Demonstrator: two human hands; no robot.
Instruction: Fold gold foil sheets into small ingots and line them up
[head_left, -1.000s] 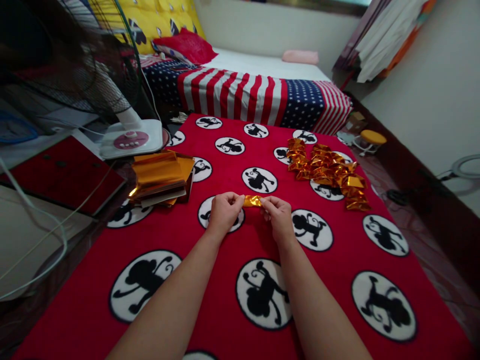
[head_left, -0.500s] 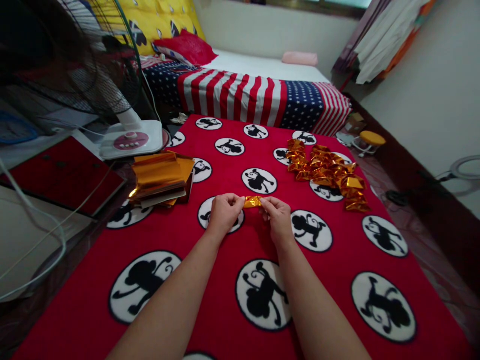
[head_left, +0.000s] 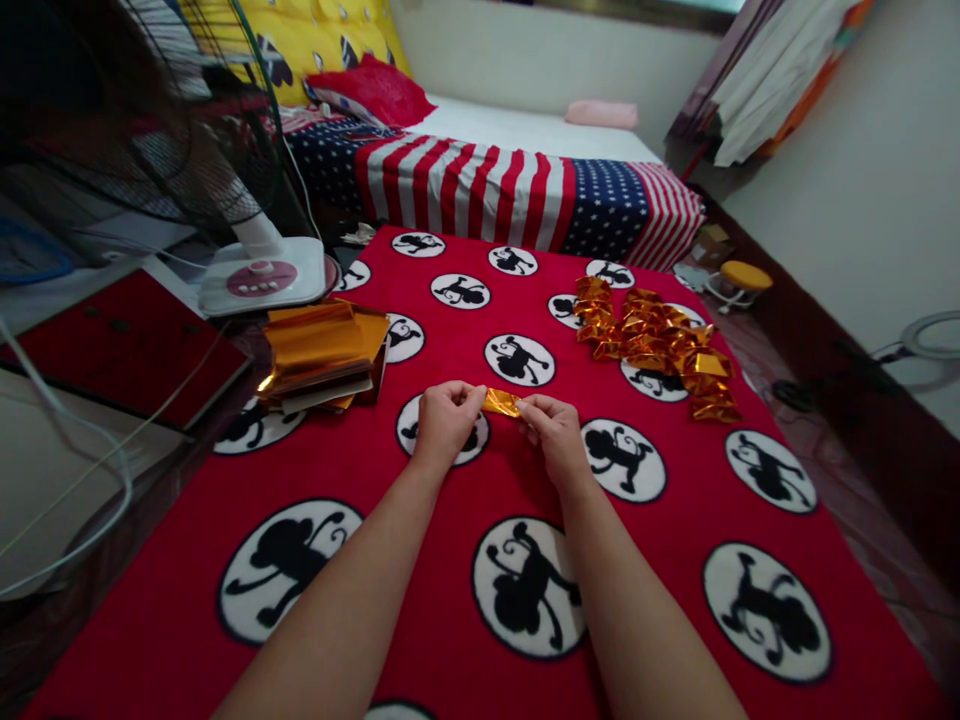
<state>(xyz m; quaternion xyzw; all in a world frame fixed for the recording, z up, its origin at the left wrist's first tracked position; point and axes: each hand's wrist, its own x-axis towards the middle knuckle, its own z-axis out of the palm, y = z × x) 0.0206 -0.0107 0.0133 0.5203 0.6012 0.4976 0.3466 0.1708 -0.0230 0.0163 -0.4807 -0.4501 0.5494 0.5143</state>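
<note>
A small strip of folded gold foil (head_left: 501, 402) is stretched between my two hands, above the red cloth with monkey prints (head_left: 420, 560). My left hand (head_left: 448, 422) pinches its left end between thumb and fingers. The right end is pinched by my right hand (head_left: 553, 430), whose other fingers are curled under. To the left lies a stack of gold foil sheets (head_left: 319, 350). Several folded gold foil pieces (head_left: 652, 340) sit in a cluster at the back right of the cloth.
A fan with a white base (head_left: 262, 275) stands at the back left, beside a dark red panel (head_left: 120, 345). Beyond the cloth is a bed with a striped and starred cover (head_left: 480, 190). A yellow-topped stool (head_left: 746, 276) is at the right.
The foil strip between my hands has tilted, its left end now slightly higher. Both hands have shifted slightly left and up.
</note>
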